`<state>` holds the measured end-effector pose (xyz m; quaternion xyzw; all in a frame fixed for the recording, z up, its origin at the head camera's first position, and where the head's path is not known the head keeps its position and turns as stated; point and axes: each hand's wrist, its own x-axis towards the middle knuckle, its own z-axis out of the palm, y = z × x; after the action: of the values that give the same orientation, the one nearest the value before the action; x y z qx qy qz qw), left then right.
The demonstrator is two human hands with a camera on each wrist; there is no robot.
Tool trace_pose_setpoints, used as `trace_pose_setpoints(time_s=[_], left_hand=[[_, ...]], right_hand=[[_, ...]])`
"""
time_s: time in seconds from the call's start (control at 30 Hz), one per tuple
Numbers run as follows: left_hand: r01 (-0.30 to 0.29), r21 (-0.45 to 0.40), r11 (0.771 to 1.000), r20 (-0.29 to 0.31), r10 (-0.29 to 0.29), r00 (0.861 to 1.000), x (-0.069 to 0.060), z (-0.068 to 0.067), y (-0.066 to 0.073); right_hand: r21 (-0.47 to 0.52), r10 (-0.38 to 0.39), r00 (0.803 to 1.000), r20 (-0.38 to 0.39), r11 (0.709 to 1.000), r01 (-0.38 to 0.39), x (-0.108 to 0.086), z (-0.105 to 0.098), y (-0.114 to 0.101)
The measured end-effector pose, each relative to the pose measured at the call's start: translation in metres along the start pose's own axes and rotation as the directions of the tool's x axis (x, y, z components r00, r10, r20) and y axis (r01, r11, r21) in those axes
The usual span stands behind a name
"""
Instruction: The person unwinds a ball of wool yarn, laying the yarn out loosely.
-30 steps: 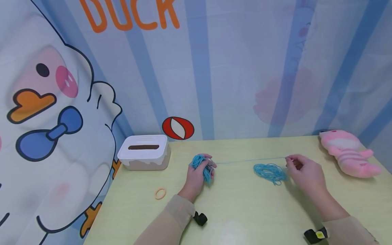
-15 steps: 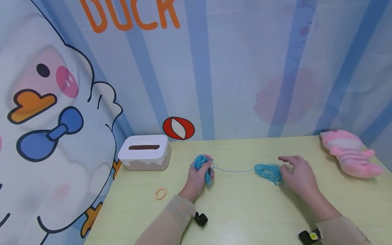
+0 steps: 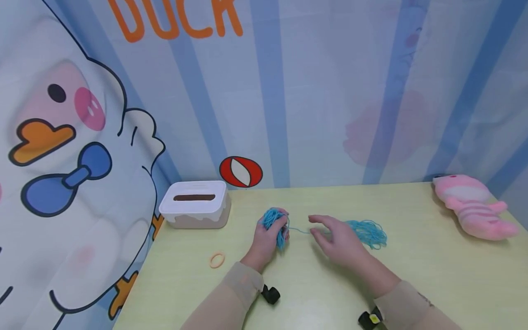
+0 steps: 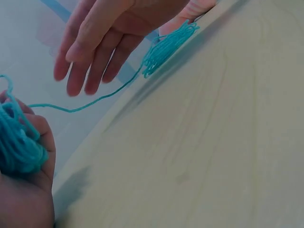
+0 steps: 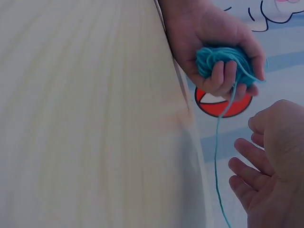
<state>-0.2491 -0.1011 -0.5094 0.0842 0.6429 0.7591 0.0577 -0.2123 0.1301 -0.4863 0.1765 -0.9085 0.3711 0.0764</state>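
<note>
A wound bundle of blue yarn is gripped in the left hand, its fingers curled round it, as the right wrist view also shows with the yarn ball. A single strand runs from it to a loose pile of the same yarn lying on the table. Between the two, the right hand hovers with spread, slightly bent fingers and nothing gripped, close to the strand. Whether it touches the strand cannot be told.
A white and grey box with a slot in its lid stands at the table's back left. Nearer the front lies a peach-coloured ring. A pink striped plush toy lies at the back right, before a printed curtain.
The right hand has released the strand it pinched and moved left past the loose pile towards the left hand. The strand, taut before, hangs slack. The left hand has barely moved.
</note>
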Motion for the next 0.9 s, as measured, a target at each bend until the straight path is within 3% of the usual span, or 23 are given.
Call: trace_pose_setpoints(time_s=[0.1,0.23,0.5,0.77,0.9], left_hand=[[-0.013,0.024,1.0,0.01,0.013,1.0,-0.002,0.0,0.001],[-0.027,0.045,0.999,0.018,0.026,1.0,-0.003,0.001,0.003],[-0.075,0.016,0.997,0.025,0.074,0.997,0.002,0.001,-0.002],[-0.007,-0.004,1.0,0.062,0.007,0.998,0.005,0.0,-0.007],[-0.015,0.003,1.0,0.083,0.014,0.996,0.004,0.0,-0.007]], right_hand=[[-0.001,0.019,0.997,0.08,1.0,-0.019,0.01,0.016,-0.011],[-0.036,0.021,0.996,0.09,0.999,-0.018,0.017,0.028,-0.018],[-0.023,0.028,0.999,-0.04,0.999,-0.029,0.016,0.019,-0.016],[0.063,0.048,0.987,-0.15,0.997,-0.039,0.015,-0.002,-0.01],[0.043,0.033,0.977,-0.209,0.999,-0.024,0.014,-0.012,-0.007]])
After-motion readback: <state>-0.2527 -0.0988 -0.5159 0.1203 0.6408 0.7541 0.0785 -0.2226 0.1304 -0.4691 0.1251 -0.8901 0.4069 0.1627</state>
